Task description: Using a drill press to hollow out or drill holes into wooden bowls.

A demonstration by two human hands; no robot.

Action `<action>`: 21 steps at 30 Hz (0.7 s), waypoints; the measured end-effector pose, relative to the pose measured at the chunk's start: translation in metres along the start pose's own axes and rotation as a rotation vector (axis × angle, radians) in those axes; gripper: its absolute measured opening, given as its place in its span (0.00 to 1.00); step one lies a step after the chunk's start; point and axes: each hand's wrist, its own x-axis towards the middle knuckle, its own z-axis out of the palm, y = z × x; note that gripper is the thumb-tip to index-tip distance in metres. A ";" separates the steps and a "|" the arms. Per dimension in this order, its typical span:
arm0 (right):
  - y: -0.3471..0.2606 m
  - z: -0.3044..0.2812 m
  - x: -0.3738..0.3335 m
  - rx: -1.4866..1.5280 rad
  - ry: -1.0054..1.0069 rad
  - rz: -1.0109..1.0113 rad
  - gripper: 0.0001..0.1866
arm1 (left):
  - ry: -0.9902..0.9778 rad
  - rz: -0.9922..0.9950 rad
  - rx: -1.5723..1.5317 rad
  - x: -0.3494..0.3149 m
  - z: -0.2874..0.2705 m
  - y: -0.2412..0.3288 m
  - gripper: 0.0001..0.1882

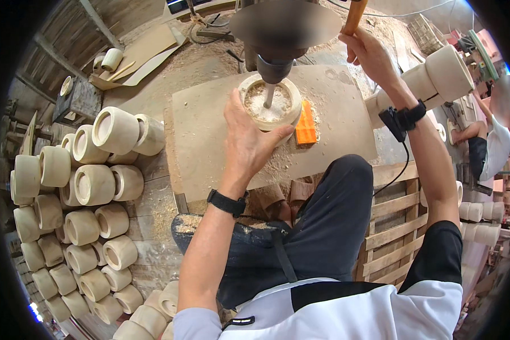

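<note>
A round, pale wooden bowl blank (296, 102) stands on a flat board (340, 113), its hollow full of shavings and dust. My left hand (241, 133) wraps round its left and near side, thumb along the front wall. Into the hollow reaches the metal bit (269, 96) of a drill press, below its dark chuck (275, 68). Whether the bit touches wood at the bottom, I cannot tell. Up at the right, my right hand (368, 52) grips a wooden lever handle (354, 17). An orange block (306, 124) lies just right of the blank.
Many hollowed wooden blanks (116, 130) are piled at the left. Larger wooden cylinders (447, 71) lie at the right, near a slatted wooden pallet (396, 226). Another person (496, 144) sits at the far right. Flat cardboard (147, 54) lies at the back left.
</note>
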 end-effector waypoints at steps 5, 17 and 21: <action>0.013 0.004 0.045 -0.011 0.080 -0.010 0.14 | 0.035 0.076 -0.017 -0.004 0.003 -0.008 0.55; -0.015 -0.043 0.107 1.033 -0.063 -0.079 0.12 | 0.032 0.023 -0.027 -0.001 0.005 -0.003 0.57; -0.052 -0.077 0.132 0.975 -0.057 -0.239 0.12 | 0.029 0.007 -0.055 0.000 0.003 -0.002 0.59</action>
